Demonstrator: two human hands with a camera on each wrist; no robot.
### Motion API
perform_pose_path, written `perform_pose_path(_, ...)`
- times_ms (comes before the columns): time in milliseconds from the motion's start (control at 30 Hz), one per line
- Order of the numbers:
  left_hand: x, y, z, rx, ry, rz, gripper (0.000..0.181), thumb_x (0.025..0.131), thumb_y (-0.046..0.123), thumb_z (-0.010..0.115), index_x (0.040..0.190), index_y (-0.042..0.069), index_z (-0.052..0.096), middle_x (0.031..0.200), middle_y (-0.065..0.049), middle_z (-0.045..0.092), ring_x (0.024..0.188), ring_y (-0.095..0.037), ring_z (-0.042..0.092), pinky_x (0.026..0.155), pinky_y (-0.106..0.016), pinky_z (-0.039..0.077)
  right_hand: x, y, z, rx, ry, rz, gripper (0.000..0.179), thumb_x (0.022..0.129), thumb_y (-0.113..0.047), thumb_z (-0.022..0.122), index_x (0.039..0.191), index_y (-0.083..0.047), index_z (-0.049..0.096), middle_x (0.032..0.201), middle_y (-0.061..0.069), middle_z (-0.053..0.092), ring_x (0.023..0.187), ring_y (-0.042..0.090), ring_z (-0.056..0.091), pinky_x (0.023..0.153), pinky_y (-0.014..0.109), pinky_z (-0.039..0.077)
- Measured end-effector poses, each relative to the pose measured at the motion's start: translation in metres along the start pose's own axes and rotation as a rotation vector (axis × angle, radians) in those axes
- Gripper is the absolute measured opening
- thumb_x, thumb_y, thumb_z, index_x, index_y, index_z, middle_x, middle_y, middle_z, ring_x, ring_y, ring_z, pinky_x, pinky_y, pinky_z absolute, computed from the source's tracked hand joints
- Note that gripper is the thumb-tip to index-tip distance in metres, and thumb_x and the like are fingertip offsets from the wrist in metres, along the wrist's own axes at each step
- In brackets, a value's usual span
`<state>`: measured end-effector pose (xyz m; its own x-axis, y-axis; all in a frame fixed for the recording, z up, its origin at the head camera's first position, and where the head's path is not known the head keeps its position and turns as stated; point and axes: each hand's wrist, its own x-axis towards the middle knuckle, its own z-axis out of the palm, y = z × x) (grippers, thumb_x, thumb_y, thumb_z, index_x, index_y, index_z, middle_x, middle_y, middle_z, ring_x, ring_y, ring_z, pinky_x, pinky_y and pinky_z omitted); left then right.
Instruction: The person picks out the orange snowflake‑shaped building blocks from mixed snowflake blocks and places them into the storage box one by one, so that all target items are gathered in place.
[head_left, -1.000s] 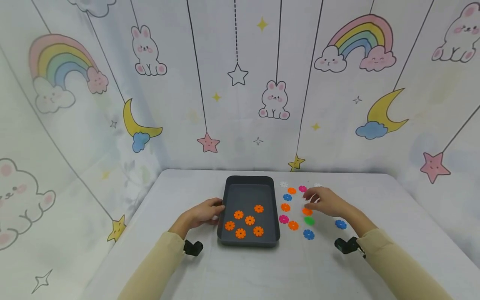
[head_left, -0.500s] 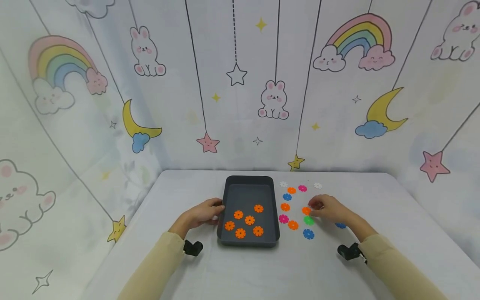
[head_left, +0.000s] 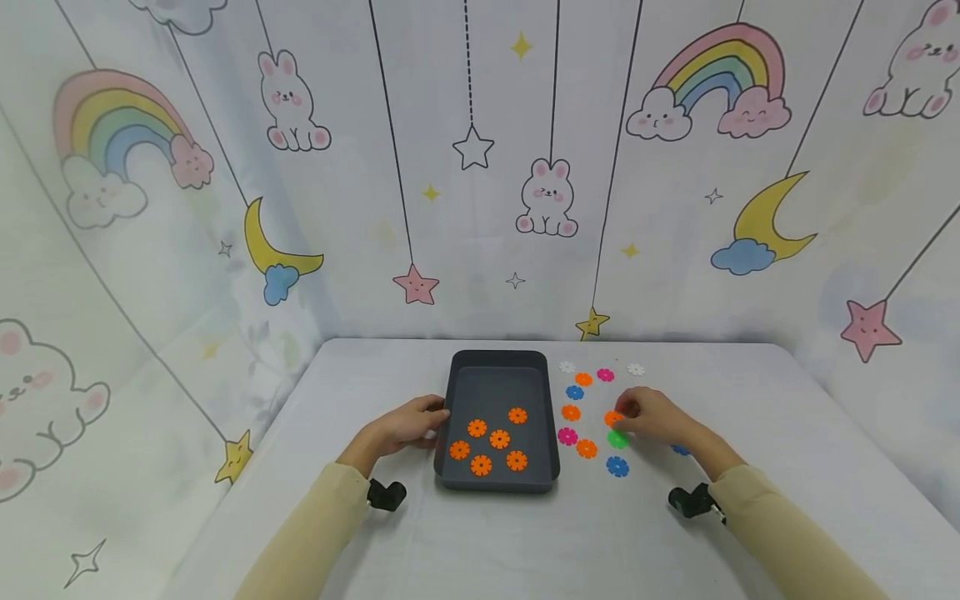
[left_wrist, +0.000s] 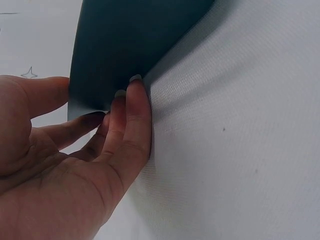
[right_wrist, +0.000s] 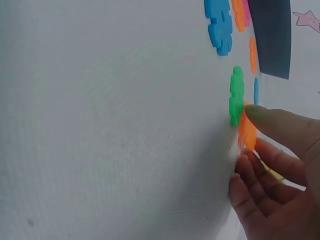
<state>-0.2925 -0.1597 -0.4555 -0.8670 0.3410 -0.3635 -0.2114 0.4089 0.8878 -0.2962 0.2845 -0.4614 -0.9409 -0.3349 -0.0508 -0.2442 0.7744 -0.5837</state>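
At the left side of a dark grey baking tray (head_left: 498, 387), my left hand (head_left: 405, 423) holds the wall. The left wrist view has the thumb (left_wrist: 47, 95) on the tray's edge and the fingers (left_wrist: 137, 112) against its outer side. Several orange notched plastic discs (head_left: 499, 439) lie inside the tray. Right of it, my right hand (head_left: 654, 417) pinches another orange notched disc (head_left: 612, 418) between thumb and forefinger, low over the cloth. A green notched disc (right_wrist: 236, 97) lies beside the thumb.
Loose discs lie right of the tray: orange (head_left: 587, 448), pink (head_left: 567, 436), white (head_left: 636, 369) and blue (head_left: 617, 467). A blue disc (head_left: 681, 450) is partly hidden by the right wrist. White cloth covers the table (head_left: 480, 542), with a patterned curtain (head_left: 480, 233) behind.
My right hand has come down and toward me from above the discs, and its thumb and forefinger have closed on the orange disc. The left hand and tray have stayed put.
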Motion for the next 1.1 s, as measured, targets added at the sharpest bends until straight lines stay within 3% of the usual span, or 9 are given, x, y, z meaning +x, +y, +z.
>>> perform_pose_path(333,0.001,-0.001,-0.001,-0.003,-0.009,0.017,0.052,0.109,0.02,0.048,0.155,-0.002,0.036,0.146,-0.021,0.052,0.124,-0.031,0.058,0.098,-0.046,0.056,0.001,-0.003,-0.002,-0.005,0.062,-0.041,0.012,0.092,-0.008,0.073,0.103,-0.003,0.069,0.093,0.002,0.066,0.087,0.02,0.059,0.081,0.033,0.057)
perform_pose_path(567,-0.001,0.0,-0.001,-0.008,-0.01,0.027,0.051,0.109,0.019,0.049,0.154,-0.003,0.037,0.143,-0.02,0.054,0.122,-0.03,0.059,0.097,-0.047,0.056,0.003,-0.011,-0.008,0.04,0.068,-0.089,0.01,0.094,-0.006,0.072,0.103,-0.002,0.068,0.092,0.003,0.067,0.082,0.018,0.06,0.07,0.023,0.057)
perform_pose_path(733,-0.002,0.0,0.0,-0.01,-0.009,0.028,0.05,0.109,0.019,0.049,0.153,-0.003,0.038,0.143,-0.019,0.055,0.122,-0.029,0.059,0.097,-0.047,0.056,0.008,-0.031,-0.012,0.075,0.057,-0.115,0.012,0.095,-0.008,0.072,0.105,-0.003,0.069,0.092,0.003,0.069,0.083,0.021,0.064,0.071,0.022,0.058)
perform_pose_path(933,-0.002,0.0,-0.001,-0.016,-0.007,0.028,0.052,0.109,0.019,0.05,0.154,-0.003,0.037,0.144,-0.02,0.053,0.123,-0.03,0.059,0.097,-0.046,0.056,0.014,-0.065,-0.011,0.131,0.013,-0.219,0.008,0.095,-0.005,0.07,0.102,-0.001,0.069,0.092,0.012,0.072,0.078,0.03,0.067,0.07,0.034,0.061)
perform_pose_path(1100,-0.002,-0.001,-0.001,-0.018,-0.01,0.025,0.052,0.109,0.02,0.05,0.154,-0.003,0.037,0.145,-0.02,0.053,0.123,-0.03,0.058,0.097,-0.046,0.056,0.021,-0.094,-0.004,0.13,-0.02,-0.278,0.005,0.095,-0.003,0.07,0.099,-0.002,0.069,0.09,0.014,0.072,0.072,0.022,0.067,0.068,0.031,0.06)
